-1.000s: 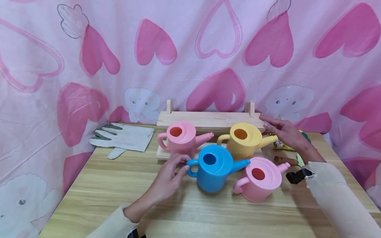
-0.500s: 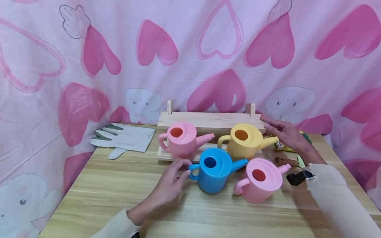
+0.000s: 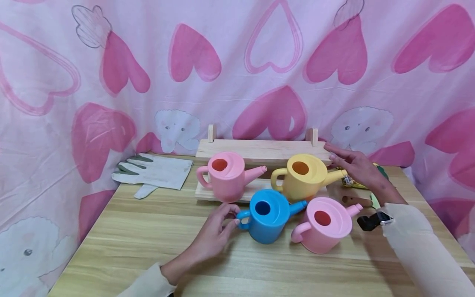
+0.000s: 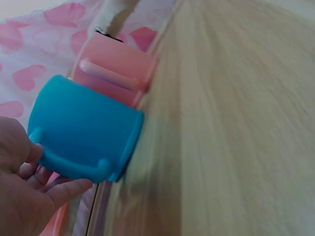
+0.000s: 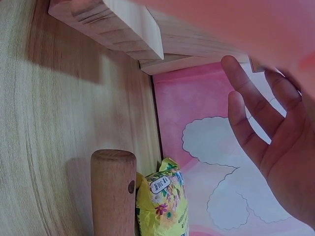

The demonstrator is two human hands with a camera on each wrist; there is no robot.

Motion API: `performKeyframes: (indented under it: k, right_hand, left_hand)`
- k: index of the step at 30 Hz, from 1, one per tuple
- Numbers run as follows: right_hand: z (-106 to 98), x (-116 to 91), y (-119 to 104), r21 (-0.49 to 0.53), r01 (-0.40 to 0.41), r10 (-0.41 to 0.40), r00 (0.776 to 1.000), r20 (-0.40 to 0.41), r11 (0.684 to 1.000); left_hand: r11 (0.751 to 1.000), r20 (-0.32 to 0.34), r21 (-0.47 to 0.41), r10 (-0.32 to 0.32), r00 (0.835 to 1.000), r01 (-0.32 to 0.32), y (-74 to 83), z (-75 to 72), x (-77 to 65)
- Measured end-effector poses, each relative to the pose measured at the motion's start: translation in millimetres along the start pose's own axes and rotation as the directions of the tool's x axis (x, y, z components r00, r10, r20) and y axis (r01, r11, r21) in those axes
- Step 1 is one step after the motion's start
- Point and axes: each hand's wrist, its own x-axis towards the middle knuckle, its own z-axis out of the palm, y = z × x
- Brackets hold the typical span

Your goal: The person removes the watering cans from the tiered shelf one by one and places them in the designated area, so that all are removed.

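My left hand [image 3: 213, 233] pinches the handle of a blue watering can [image 3: 269, 229] between thumb and fingers, low over the table's middle; I cannot tell whether its base touches the wood. Close to its right stands a light pink watering can [image 3: 326, 233]. Behind, a pink watering can [image 3: 228, 183] and a yellow one stand at the lower board of a two-tier wooden shelf [image 3: 259, 149]. Against the right end of the upper board rest the extended fingers of my right hand [image 3: 358, 169]. The right wrist view shows those fingers [image 5: 246, 93] spread beside the shelf's wood.
On the table's back left lies a white-and-green work glove [image 3: 163, 171]. A wooden-handled tool [image 3: 358, 201] and a yellow printed packet [image 5: 162, 201] lie to the right of the shelf. Pink heart-patterned cloth [image 3: 267, 103] hangs behind the table.
The blue watering can has moved down and slightly toward me in my left hand, away from the two cans behind it. My right hand has stayed at the shelf end.
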Motion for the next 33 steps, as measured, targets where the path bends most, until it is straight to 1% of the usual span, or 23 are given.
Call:
performKeyframes:
  k: [4, 8, 18, 24, 27, 29, 31, 32, 33]
  right_hand:
    - [0, -1, -2, -0.014, 0.002, -0.002, 1.0, -0.004, 1.0]
    - [-1, -1, -1, -0.024, 0.011, -0.011, 1.0, -0.003, 1.0]
    - [0, 0, 0, -0.017, 0.01, -0.01, 1.0, -0.004, 1.0]
    - [0, 0, 1, -0.024, 0.012, -0.012, 1.0, -0.005, 1.0]
    - [-1, 1, 1, -0.026, 0.013, -0.013, 1.0, -0.006, 1.0]
    - [-1, 1, 1, -0.025, 0.012, -0.012, 1.0, -0.005, 1.0]
    - [-1, 1, 1, -0.023, 0.009, -0.009, 1.0, -0.004, 1.0]
    - [-1, 1, 1, -0.021, 0.005, -0.005, 1.0, -0.005, 1.0]
    - [-1, 1, 1, -0.021, 0.001, -0.001, 1.0, -0.006, 1.0]
  left_hand:
    - [1.0, 0.034, 0.02, 0.018, 0.999, -0.019, -2.4, -1.4, 0.7]
    - [0.999, 0.061, 0.034, 0.017, 0.998, -0.019, -2.2, -4.0, 2.2]
    - [1.0, 0.064, 0.001, 0.021, 0.998, -0.021, -2.2, -5.5, 1.5]
    - [0.998, 0.085, 0.012, 0.055, 0.995, -0.056, -1.7, -7.6, 1.3]
    - [0.995, 0.078, 0.045, 0.08, 0.994, -0.083, 0.3, -9.2, 0.6]
    - [0.989, 0.051, 0.093, 0.111, 0.993, -0.115, 2.4, -10.5, -0.4]
    - [0.973, 0.002, 0.17, 0.157, 0.988, -0.155, 5.8, -13.0, -1.9]
    - [0.96, -0.025, 0.21, 0.195, 0.981, -0.185, 7.7, -14.8, -2.3]
    - [0.943, -0.052, 0.251, 0.24, 0.969, -0.22, 9.1, -17.1, -2.4]
